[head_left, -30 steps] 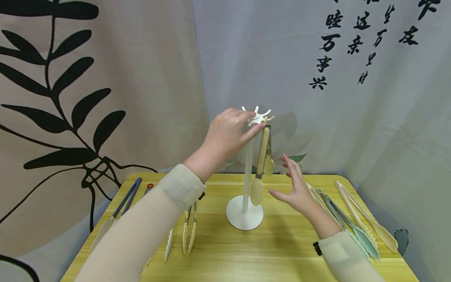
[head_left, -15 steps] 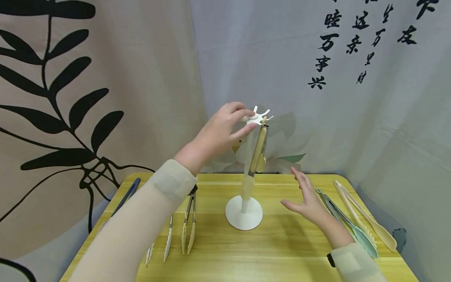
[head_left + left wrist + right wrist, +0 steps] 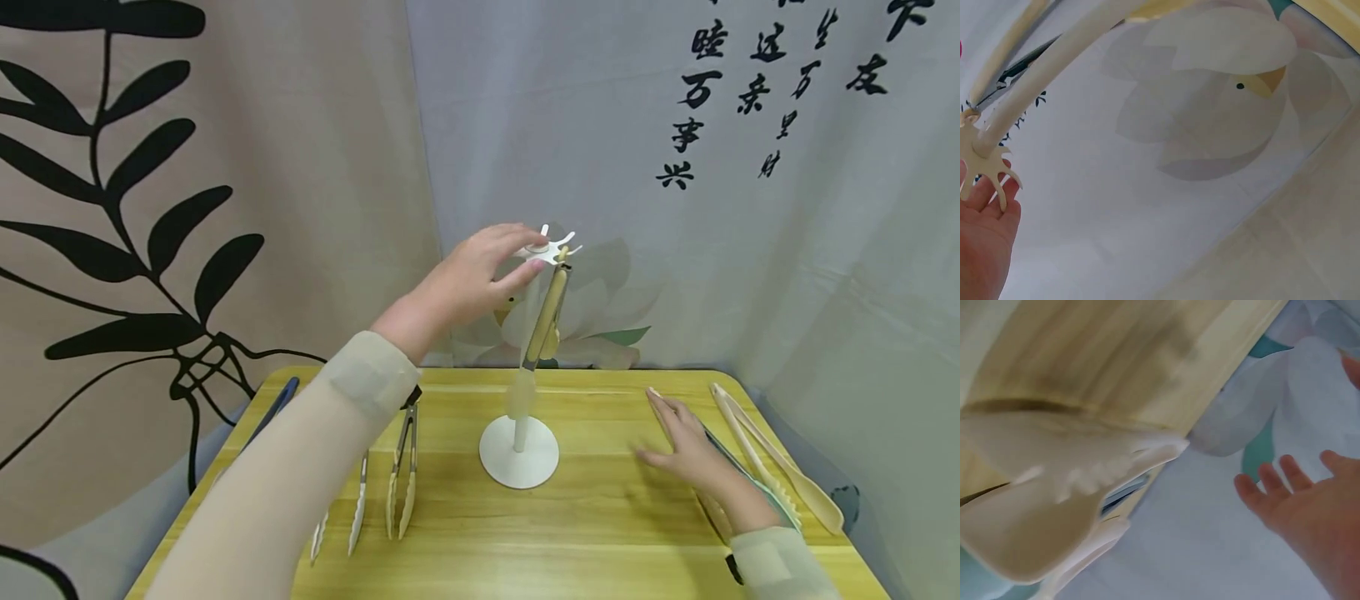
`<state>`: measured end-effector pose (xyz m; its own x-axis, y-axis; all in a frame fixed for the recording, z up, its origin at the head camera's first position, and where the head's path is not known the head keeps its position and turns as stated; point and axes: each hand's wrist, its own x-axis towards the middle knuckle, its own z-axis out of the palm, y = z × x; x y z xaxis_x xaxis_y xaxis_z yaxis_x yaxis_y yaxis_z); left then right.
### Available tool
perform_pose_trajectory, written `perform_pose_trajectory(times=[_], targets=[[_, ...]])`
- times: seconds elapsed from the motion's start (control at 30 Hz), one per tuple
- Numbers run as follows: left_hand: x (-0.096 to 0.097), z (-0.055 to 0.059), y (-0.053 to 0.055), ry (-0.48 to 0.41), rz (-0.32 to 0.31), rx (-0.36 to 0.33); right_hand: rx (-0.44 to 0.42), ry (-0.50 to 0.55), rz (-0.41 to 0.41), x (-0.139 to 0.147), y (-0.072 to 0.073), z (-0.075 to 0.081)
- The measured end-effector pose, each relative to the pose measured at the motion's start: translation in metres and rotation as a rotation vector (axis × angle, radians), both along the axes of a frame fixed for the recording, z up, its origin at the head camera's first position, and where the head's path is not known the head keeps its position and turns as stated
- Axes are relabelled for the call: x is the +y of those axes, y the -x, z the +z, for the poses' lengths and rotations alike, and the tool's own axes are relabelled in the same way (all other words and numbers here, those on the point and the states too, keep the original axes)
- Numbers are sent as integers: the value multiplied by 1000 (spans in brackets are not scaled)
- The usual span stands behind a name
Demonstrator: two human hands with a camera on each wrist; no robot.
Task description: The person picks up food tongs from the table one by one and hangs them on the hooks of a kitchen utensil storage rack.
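A white hook stand (image 3: 519, 454) with a round base stands mid-table. A pair of tongs (image 3: 546, 321) with a cream handle hangs from one of its hooks, tilted across the pole. My left hand (image 3: 480, 271) holds the stand's top, fingers over the hooked crown (image 3: 988, 162) and thumb at its near side. On the right, my right hand (image 3: 693, 450) hovers low with spread fingers, holding nothing. It partly covers the utensils below. Beside it lie green-grey tongs (image 3: 772, 500), largely hidden, and cream tongs (image 3: 813, 492) with a spoon-like head (image 3: 1035, 531).
Left of the stand lie cream-tipped tongs (image 3: 401, 500) and white-tipped tongs (image 3: 358, 508), partly behind my left arm. Blue-handled tongs (image 3: 279, 407) lie farther left. A printed curtain (image 3: 570, 125) hangs behind the wooden table (image 3: 600, 542).
My right hand has moved away from the stand, right and down to the utensils. The left hand shifted slightly left on the crown, and the hanging tongs swung toward the pole.
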<state>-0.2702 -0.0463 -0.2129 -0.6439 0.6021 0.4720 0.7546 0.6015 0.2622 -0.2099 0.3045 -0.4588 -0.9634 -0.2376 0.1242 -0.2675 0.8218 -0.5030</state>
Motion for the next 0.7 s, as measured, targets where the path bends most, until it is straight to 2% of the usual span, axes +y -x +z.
perform_pose_trajectory(times=[0.23,0.4,0.7], targets=[[-2,4,1,8,30,-25,-131,-44,-53,17,-3,-7],[-2,8,1,37,37,-41,-181,-50,-72,23,-3,-9],[0,9,2,38,4,21,-290,-133,-159,31,5,-16]])
